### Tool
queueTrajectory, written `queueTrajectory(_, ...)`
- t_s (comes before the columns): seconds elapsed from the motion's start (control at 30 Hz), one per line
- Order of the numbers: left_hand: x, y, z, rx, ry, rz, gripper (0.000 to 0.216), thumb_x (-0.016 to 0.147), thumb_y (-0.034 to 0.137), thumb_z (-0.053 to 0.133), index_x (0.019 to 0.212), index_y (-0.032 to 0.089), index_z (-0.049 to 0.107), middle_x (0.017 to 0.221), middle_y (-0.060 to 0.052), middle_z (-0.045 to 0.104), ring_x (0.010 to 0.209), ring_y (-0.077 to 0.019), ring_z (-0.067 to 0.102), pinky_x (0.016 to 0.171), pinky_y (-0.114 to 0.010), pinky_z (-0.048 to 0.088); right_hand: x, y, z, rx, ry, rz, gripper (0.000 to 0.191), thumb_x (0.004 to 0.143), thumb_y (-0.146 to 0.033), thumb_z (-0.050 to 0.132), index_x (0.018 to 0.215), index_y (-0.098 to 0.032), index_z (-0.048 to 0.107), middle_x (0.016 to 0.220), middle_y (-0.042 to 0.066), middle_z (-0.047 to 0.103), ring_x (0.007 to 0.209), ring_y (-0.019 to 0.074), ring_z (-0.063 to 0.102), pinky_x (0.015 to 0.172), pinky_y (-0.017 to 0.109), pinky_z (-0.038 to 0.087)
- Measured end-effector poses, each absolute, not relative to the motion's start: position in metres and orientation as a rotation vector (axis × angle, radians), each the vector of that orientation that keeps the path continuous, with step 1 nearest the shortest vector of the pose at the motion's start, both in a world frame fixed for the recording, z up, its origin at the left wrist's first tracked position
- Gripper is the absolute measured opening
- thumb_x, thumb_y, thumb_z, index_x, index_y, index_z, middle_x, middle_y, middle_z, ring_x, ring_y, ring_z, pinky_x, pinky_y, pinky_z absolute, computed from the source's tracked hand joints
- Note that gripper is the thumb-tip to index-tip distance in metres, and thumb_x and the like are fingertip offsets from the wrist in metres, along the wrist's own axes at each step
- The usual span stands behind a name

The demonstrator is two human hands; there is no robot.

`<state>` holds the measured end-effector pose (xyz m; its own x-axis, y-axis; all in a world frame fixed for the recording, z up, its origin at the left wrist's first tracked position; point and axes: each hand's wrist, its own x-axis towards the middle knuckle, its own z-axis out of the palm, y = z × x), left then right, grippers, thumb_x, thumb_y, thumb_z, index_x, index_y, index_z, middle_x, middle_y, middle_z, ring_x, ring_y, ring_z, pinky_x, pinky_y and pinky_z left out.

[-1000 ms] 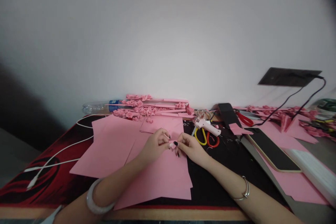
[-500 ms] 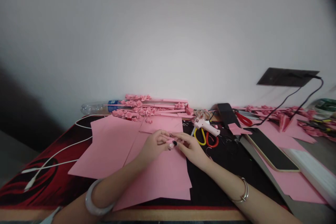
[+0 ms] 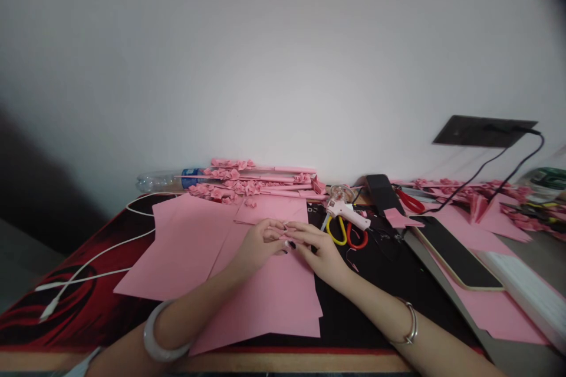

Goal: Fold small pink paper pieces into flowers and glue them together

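My left hand and my right hand meet fingertip to fingertip over a stack of pink paper sheets on the table. Both pinch a small folded pink paper piece between thumbs and fingers; the piece is mostly hidden by the fingers. A pale bangle sits on my left wrist and a thin metal bracelet on my right. More pink sheets spread to the left under my left forearm.
A white glue gun and yellow and red scissors lie right of the hands. Pink paper flowers on sticks and a plastic bottle line the wall. A white cable, a phone and more pink scraps lie around.
Both hands have shifted slightly away from me and lowered toward the sheets. The fingers have closed further over the small pink piece, which shows less than before.
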<state>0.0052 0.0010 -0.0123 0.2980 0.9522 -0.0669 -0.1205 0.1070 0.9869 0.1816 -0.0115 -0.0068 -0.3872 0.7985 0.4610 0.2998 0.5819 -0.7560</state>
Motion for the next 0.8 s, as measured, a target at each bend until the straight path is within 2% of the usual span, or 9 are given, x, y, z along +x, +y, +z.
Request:
queueTrajectory(0.17, 0.007, 0.001, -0.016, 1.160, 0.930, 0.971, 0.029, 0.065, 0.025, 0.072, 0.087, 0.017, 0.055, 0.071, -0.001, 0.068, 0.069, -0.0166, 0.066, 0.069, -0.032, 0.053, 0.179, -0.008, -0.007, -0.890, -1.707, 1.011, 0.014, 0.079, -0.024, 0.062, 0.089, -0.023, 0.072, 0.110, 0.009, 0.062, 0.107, 0.0212, 0.056, 0.094, 0.038, 0.043)
queueTrajectory(0.33, 0.008, -0.001, -0.010, 1.183, 0.962, 0.889, 0.019, 0.065, 0.027, 0.072, 0.080, 0.017, 0.064, 0.072, -0.002, 0.069, 0.071, -0.0170, 0.065, 0.074, -0.032, 0.052, 0.179, -0.007, -0.007, -0.951, -1.602, 1.068, 0.010, 0.074, -0.022, 0.067, 0.082, -0.021, 0.073, 0.104, 0.009, 0.064, 0.102, 0.0219, 0.058, 0.093, 0.039, 0.042)
queueTrajectory(0.47, 0.008, -0.004, -0.005, 1.153, 0.996, 0.862, 0.016, 0.065, 0.028, 0.071, 0.076, 0.016, 0.066, 0.075, -0.003, 0.070, 0.074, -0.0183, 0.065, 0.073, -0.032, 0.052, 0.179, -0.008, -0.005, -0.988, -1.546, 1.059, 0.008, 0.073, -0.018, 0.065, 0.076, -0.020, 0.073, 0.101, 0.008, 0.065, 0.099, 0.0213, 0.059, 0.091, 0.038, 0.042)
queueTrajectory(0.67, 0.008, -0.002, -0.006, 1.116, 1.006, 0.884, 0.016, 0.069, 0.030, 0.068, 0.076, 0.016, 0.065, 0.076, -0.003, 0.070, 0.073, -0.0185, 0.067, 0.073, -0.032, 0.053, 0.181, -0.007, -0.007, -0.987, -1.631, 1.053, 0.023, 0.076, -0.013, 0.059, 0.090, -0.024, 0.073, 0.110, 0.008, 0.064, 0.104, 0.0217, 0.058, 0.090, 0.039, 0.044)
queueTrajectory(0.8, 0.008, 0.000, -0.007, 1.077, 1.010, 0.873, 0.015, 0.070, 0.030, 0.068, 0.074, 0.017, 0.064, 0.075, -0.002, 0.070, 0.074, -0.0179, 0.068, 0.074, -0.031, 0.053, 0.181, -0.005, -0.010, -0.972, -1.669, 0.990, 0.025, 0.078, -0.013, 0.055, 0.092, -0.025, 0.072, 0.110, 0.008, 0.064, 0.104, 0.0210, 0.057, 0.092, 0.040, 0.043)
